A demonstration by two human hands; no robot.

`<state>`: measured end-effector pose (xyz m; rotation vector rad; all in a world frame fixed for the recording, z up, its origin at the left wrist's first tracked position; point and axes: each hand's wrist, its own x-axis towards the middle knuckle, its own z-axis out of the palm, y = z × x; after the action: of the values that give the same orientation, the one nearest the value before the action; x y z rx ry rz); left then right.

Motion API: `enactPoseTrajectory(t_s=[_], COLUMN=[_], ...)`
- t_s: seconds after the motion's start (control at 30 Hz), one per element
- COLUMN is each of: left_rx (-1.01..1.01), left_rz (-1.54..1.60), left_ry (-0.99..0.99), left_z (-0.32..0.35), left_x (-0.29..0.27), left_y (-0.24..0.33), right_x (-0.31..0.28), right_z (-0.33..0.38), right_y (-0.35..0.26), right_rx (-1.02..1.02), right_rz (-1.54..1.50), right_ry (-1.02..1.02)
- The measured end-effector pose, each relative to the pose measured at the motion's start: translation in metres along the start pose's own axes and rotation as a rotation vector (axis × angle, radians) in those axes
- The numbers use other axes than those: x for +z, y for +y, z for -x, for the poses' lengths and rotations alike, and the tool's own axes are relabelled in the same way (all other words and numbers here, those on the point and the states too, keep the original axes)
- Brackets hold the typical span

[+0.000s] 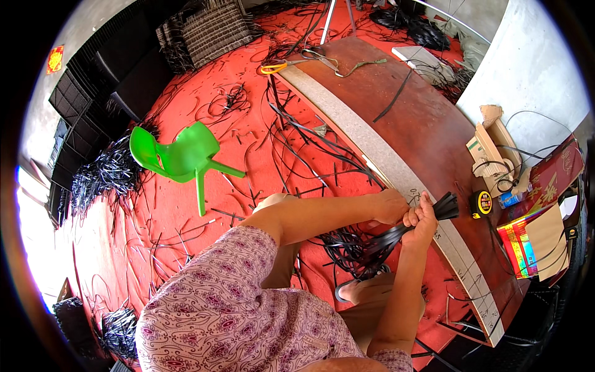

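Both hands clamp the bundle of black strips [403, 232] — right hand [423, 218] nearer its squared end, left hand [389, 208] just behind — its long axis slanting up-right over the bench [427, 124] edge.

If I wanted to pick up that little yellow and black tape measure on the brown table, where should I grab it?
Probably pinch the small yellow and black tape measure across its two flat faces, coming down from above. It looks round and chunky, standing clear on the reddish-brown wooden table, just past the bundle of black flat strips held in the right hand. Cardboard boxes crowd its far side, so reach from the near edge.
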<state>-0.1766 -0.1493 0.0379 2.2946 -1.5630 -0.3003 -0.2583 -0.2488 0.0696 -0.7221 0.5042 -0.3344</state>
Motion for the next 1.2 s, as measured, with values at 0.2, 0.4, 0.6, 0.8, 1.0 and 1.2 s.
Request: enactPoseTrajectory(t_s=[0.2,0.4,0.6,0.8,1.0,1.2], left_rx=[0.023,0.012,0.015,0.015,0.017,0.012], left_rz=[0.014,0.037,0.046,0.028,0.028,0.011], left_ry=[0.039,0.037,0.030,0.020,0.004,-0.012], left_z=[0.0018,0.0022,0.0001,-0.0015,-0.0012,-0.0012], left_x=[-0.0026,-0.0042,0.0006,0.0029,0.0017,-0.0002], left_y=[0.0012,0.0027,-0.0007,-0.0024,-0.0021,-0.0009], right_x=[-0.0009,-0.0013,0.0007,0.0008,0.0015,0.0004], right_z=[-0.0013,-0.0020,-0.0003,0.0000,0.0008,-0.0010], right_y=[0.0006,0.0007,0.0004,0.0002,-0.0001,0.0002], right_rx=[0.004,0.008,0.003,0.003,-0.001,0.002], right_rz=[-0.002,-0.002,0.000,0.000,0.018,0.014], right_ry=[-0.001,0.004,0.003,0.011,0.023,0.020])
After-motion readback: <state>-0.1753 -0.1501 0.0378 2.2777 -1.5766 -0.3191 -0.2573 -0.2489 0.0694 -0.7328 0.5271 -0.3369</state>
